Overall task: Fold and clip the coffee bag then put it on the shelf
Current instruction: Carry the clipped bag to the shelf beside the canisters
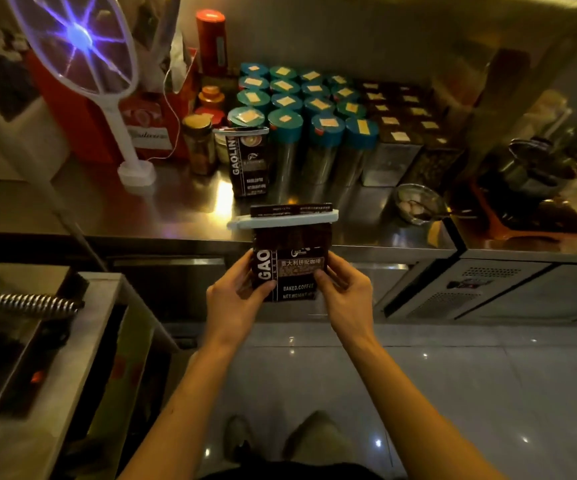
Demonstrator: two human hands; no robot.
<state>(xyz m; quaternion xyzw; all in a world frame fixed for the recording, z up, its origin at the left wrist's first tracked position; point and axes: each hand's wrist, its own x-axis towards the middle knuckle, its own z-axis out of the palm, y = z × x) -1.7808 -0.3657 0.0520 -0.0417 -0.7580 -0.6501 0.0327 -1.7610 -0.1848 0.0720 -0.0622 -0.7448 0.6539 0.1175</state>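
A dark brown coffee bag [294, 251] with white lettering is held upright in the air, just in front of the steel counter's edge. Its top is folded over, and a pale blue-white clip [282, 220] is clamped across the fold. My left hand [237, 294] grips the bag's lower left side. My right hand [344, 294] grips its lower right side. A second, identical coffee bag [249, 161] with its own clip stands on the steel counter [162, 209] straight behind.
Rows of teal-lidded jars [301, 109] and dark canisters [404, 133] fill the counter's back. A white electric swatter [83, 67] stands at left beside red boxes and small jars. A small bowl [417, 202] and kettle [536, 168] sit at right. A sink unit [83, 327] lies at lower left.
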